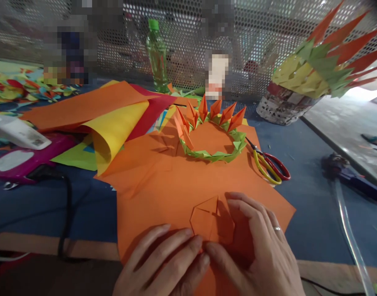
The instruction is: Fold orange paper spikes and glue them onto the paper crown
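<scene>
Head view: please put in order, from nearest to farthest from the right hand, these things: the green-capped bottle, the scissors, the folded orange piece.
From the right hand:
1. Folded orange piece: at its thumb, toward the left hand.
2. Scissors: beyond the hand, on the right side.
3. Green-capped bottle: at the back, left of centre.

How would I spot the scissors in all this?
Find the large orange paper on the blue table. At its right-hand edge, beside the green paper ring with orange spikes, lie the scissors. Their handles, one yellow and one red, set them apart.
</scene>
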`<state>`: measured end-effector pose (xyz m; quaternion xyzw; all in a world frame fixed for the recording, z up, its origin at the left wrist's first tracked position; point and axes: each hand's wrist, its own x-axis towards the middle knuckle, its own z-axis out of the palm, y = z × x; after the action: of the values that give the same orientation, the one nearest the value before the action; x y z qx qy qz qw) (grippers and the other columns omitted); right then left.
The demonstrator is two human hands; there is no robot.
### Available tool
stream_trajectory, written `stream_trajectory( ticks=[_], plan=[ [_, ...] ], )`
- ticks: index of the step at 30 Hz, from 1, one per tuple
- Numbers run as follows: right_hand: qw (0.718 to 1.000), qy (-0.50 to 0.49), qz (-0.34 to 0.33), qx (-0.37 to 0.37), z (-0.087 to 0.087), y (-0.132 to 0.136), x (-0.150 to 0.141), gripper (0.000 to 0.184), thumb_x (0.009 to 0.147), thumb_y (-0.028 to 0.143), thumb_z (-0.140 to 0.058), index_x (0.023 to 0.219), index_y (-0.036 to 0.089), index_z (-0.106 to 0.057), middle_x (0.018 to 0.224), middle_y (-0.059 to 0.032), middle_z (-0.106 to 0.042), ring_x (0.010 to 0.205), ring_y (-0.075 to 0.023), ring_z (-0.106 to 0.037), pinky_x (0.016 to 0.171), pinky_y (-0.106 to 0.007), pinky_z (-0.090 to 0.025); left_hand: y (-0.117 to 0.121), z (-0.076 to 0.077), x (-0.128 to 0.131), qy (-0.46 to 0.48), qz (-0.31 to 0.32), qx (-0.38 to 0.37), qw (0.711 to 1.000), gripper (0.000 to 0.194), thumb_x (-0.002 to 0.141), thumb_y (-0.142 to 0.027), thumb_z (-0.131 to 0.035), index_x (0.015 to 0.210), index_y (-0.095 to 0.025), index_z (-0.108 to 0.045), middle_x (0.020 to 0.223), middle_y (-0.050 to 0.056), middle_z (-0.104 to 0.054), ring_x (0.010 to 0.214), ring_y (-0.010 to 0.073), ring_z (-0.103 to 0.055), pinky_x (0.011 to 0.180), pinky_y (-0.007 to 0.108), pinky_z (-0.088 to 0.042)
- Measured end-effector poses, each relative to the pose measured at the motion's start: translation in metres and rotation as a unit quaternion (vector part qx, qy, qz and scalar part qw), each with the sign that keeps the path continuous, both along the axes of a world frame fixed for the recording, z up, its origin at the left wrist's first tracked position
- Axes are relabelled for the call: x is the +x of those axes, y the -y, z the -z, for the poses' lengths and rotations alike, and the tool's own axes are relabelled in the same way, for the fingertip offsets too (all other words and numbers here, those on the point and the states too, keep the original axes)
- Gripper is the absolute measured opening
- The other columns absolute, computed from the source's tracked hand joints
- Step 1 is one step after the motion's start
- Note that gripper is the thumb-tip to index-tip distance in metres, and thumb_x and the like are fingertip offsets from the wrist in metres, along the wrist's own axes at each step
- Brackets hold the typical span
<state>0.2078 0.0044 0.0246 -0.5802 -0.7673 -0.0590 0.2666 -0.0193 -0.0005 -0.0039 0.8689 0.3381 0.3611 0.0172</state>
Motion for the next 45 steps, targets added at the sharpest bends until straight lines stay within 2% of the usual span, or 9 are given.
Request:
stream_trajectory(
  ticks=[7, 13, 16, 19, 23, 27, 33, 38, 45],
  plan=[
    [0.999, -0.022, -0.017, -0.025, 0.000, 0.001, 0.010, 0.043, 0.095, 0.033, -0.060, 0.135, 0.018, -0.051, 0.134, -0.0065, -0.062, 0.124, -0.0160, -0.056, 0.100, -0.027, -0.048, -0.002, -0.002, -0.001, 0.008, 0.014, -0.010, 1.000, 0.024, 0.103, -0.031, -0.058, 0.122, -0.028, -0.073, 0.129, -0.008, -0.074, 0.123, 0.0130, -0.065, 0.123, 0.034, -0.035],
    [0.998, -0.055, -0.035, -0.014, 0.002, 0.002, 0.013, 0.037, 0.097, 0.020, -0.052, 0.134, 0.021, -0.053, 0.134, -0.0054, -0.061, 0.126, -0.0149, -0.054, 0.102, -0.027, -0.048, -0.006, 0.010, 0.017, 0.120, -0.031, 0.063, 0.990, 0.021, 0.100, -0.017, -0.060, 0.100, -0.028, -0.078, 0.109, -0.008, -0.079, 0.107, 0.0107, -0.070, 0.116, 0.031, -0.042],
    [0.996, -0.071, -0.043, 0.017, 0.001, 0.004, 0.013, 0.031, 0.096, 0.016, -0.055, 0.125, 0.021, -0.058, 0.129, -0.0066, -0.063, 0.121, -0.0154, -0.057, 0.098, -0.028, -0.049, -0.008, 0.009, 0.015, 0.118, -0.031, 0.068, 0.990, 0.026, 0.106, -0.027, -0.052, 0.101, -0.027, -0.078, 0.109, -0.005, -0.079, 0.108, 0.0123, -0.070, 0.115, 0.032, -0.044],
    [0.991, -0.097, -0.075, 0.053, -0.001, 0.010, 0.012, 0.022, 0.090, 0.009, -0.061, 0.110, 0.020, -0.063, 0.115, -0.0083, -0.065, 0.112, -0.0161, -0.060, 0.092, -0.028, -0.052, -0.008, -0.003, 0.007, 0.054, -0.001, 0.086, 0.995, 0.034, 0.108, -0.035, -0.044, 0.115, -0.022, -0.075, 0.111, 0.002, -0.078, 0.113, 0.0160, -0.069, 0.114, 0.034, -0.046],
    [0.983, -0.096, -0.127, 0.091, 0.001, 0.017, 0.002, 0.019, 0.084, 0.012, -0.072, 0.101, 0.019, -0.067, 0.099, -0.0062, -0.069, 0.102, -0.0174, -0.063, 0.086, -0.029, -0.052, -0.002, -0.030, 0.001, -0.012, -0.006, 0.044, 0.999, 0.036, 0.106, -0.019, -0.044, 0.136, -0.014, -0.062, 0.112, 0.006, -0.078, 0.114, 0.0167, -0.070, 0.115, 0.033, -0.047],
    [0.985, -0.081, -0.121, 0.095, 0.008, 0.018, -0.011, 0.019, 0.087, 0.023, -0.075, 0.106, 0.023, -0.072, 0.103, -0.0014, -0.074, 0.098, -0.0160, -0.065, 0.084, -0.028, -0.049, -0.004, -0.044, 0.004, -0.022, -0.030, 0.007, 0.999, 0.044, 0.103, -0.011, -0.044, 0.145, -0.017, -0.054, 0.126, 0.005, -0.074, 0.125, 0.0175, -0.065, 0.117, 0.035, -0.044],
    [0.985, -0.042, -0.137, 0.092, 0.014, 0.017, -0.010, 0.020, 0.094, 0.027, -0.070, 0.113, 0.024, -0.073, 0.113, 0.0041, -0.076, 0.102, -0.0129, -0.067, 0.090, -0.028, -0.046, -0.029, -0.035, 0.011, -0.130, 0.000, 0.000, 0.991, 0.047, 0.109, -0.023, -0.039, 0.155, -0.012, -0.040, 0.159, 0.003, -0.048, 0.148, 0.0174, -0.041, 0.127, 0.034, -0.018],
    [0.981, -0.021, -0.154, 0.115, 0.014, 0.019, -0.001, 0.019, 0.097, 0.021, -0.064, 0.113, 0.026, -0.074, 0.115, 0.0066, -0.077, 0.107, -0.0129, -0.068, 0.094, -0.030, -0.044, -0.031, -0.028, 0.006, -0.105, -0.001, -0.010, 0.994, 0.045, 0.109, -0.038, -0.042, 0.149, -0.018, -0.050, 0.150, -0.001, -0.059, 0.139, 0.0173, -0.051, 0.129, 0.036, -0.011],
    [0.986, 0.004, -0.124, 0.112, 0.010, 0.014, 0.022, 0.020, 0.094, 0.013, -0.060, 0.108, 0.022, -0.071, 0.112, 0.0026, -0.077, 0.106, -0.0150, -0.067, 0.095, -0.031, -0.043, -0.021, -0.020, 0.000, -0.029, -0.011, 0.011, 0.999, 0.031, 0.105, -0.033, -0.051, 0.127, -0.019, -0.069, 0.125, 0.002, -0.074, 0.121, 0.0161, -0.063, 0.127, 0.036, -0.022]
  ],
)
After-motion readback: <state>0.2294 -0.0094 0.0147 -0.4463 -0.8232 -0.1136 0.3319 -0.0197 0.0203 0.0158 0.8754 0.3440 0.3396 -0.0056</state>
